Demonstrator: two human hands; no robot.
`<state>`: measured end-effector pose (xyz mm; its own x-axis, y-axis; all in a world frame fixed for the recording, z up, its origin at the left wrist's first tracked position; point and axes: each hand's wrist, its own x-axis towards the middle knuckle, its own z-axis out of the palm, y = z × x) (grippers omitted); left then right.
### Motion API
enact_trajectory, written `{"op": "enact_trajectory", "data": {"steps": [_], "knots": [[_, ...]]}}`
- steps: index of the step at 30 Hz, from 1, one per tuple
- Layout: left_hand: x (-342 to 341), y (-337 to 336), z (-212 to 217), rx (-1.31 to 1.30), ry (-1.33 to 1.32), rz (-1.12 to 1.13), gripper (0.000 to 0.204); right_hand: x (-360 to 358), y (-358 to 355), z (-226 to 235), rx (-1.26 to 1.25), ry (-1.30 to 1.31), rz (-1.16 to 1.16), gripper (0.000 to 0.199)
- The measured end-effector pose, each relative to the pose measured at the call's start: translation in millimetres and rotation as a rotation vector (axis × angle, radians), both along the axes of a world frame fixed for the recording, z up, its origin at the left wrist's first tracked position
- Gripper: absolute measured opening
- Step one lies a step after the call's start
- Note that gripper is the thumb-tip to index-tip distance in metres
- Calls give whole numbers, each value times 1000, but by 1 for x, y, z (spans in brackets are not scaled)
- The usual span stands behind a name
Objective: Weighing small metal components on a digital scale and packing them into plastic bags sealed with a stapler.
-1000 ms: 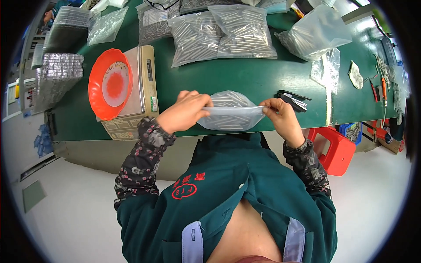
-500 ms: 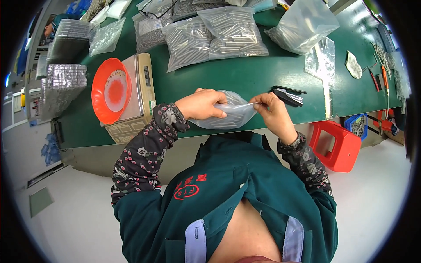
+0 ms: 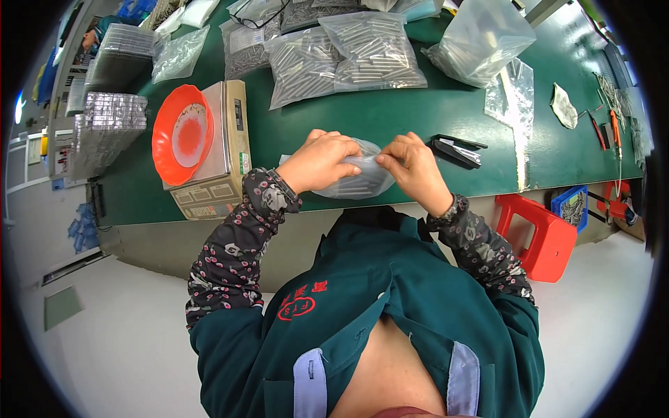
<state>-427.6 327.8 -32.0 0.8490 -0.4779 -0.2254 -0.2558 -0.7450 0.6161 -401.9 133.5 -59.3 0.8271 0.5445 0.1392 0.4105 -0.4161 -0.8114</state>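
A clear plastic bag (image 3: pixel 356 187) with several metal pins inside lies at the table's near edge, between my hands. My left hand (image 3: pixel 325 161) grips the bag's left side, thumb on top and fingers curled behind. At the bag's upper right, my right hand (image 3: pixel 412 167) pinches its edge between thumb and fingertips. A black stapler (image 3: pixel 456 151) lies just right of my right hand. Left of my left hand stands a weighing scale (image 3: pixel 233 132) with a red scalloped dish (image 3: pixel 163 139) on it.
Large bags of metal pins (image 3: pixel 373 52) lie at the back, beside an upright plastic bag (image 3: pixel 481 42). Stacked clear trays (image 3: pixel 111 129) stand at the left. Tools (image 3: pixel 613 129) and a whitish cloth (image 3: pixel 564 106) lie at the right; a red stool (image 3: pixel 540 237) stands below the edge.
My right hand has moved left and slightly up, drawing the bag's edge in toward my left hand. The bag looks more gathered; my left hand keeps its hold.
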Motion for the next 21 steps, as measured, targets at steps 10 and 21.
{"op": "enact_trajectory", "data": {"steps": [10,21], "knots": [[10,-1,-6,-271,272,131,20,20,-36,-2,49,-87,23,39],[17,2,-10,-315,357,95,21,23,-112,-47,-781,-352,-206,48]]}}
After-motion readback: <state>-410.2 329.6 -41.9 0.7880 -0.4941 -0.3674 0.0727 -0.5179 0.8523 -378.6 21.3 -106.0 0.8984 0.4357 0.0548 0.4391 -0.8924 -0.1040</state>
